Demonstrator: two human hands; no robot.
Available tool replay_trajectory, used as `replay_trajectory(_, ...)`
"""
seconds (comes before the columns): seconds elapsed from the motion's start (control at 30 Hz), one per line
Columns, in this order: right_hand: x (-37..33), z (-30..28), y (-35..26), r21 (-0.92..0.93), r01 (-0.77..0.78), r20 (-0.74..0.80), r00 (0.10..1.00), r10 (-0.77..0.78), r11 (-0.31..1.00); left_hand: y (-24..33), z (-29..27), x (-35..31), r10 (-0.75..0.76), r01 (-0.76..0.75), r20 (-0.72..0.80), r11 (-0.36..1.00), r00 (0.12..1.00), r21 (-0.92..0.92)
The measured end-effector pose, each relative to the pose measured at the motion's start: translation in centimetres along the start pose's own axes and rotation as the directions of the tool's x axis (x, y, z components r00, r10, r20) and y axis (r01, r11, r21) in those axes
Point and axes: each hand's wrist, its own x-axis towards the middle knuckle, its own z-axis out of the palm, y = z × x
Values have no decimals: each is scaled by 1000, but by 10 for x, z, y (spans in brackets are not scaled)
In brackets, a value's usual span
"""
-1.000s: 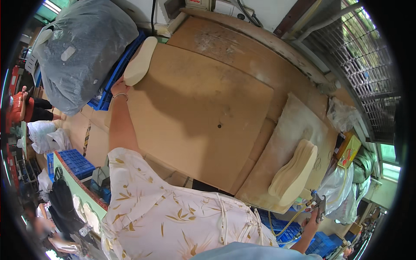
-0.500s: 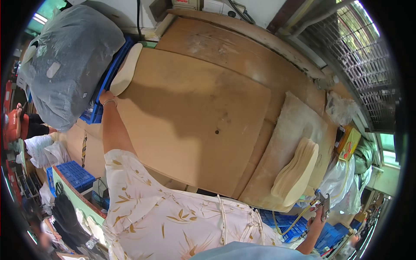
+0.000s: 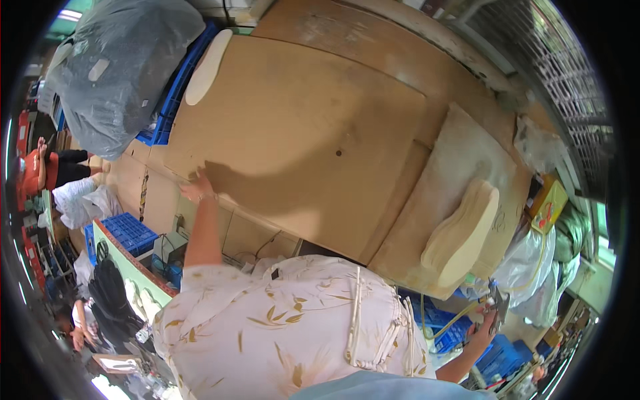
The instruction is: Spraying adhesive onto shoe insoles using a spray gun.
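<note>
My left hand (image 3: 199,187) is over the near left edge of the cardboard-topped table (image 3: 287,133), fingers apart and nothing in them. Beyond it, at the table's far left, lies a single cream insole (image 3: 209,70) beside a blue crate. Low on the right, past the table's corner, my right hand (image 3: 479,333) grips a metal spray gun (image 3: 495,308) with a yellowish hose (image 3: 457,319) running from it. Near that hand, a stack of several cream insoles (image 3: 465,230) rests on a whitened board (image 3: 447,173) at the table's right end.
A large grey plastic bag (image 3: 123,73) fills a blue crate (image 3: 175,93) at the far left. Clear plastic bags (image 3: 523,260) and a yellow can (image 3: 548,202) stand right of the board. Blue crates (image 3: 503,360) sit low right. Another person (image 3: 50,167) in red stands at left.
My left hand has left the single insole and come back toward me, its fingers now spread. The insole stays at the far left. My right hand still holds the spray gun.
</note>
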Motion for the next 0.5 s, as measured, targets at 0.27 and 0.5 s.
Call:
replay_trajectory(0.27,-10,2,4,130,-10,134,991,-8,992,16,-96,-201,846,-681,108,490,522,-545)
replay_trajectory(0.5,11,-5,-5,184,112,204,967,-150,977,84,-132,-342,981,-417,176,127,-80,-900)
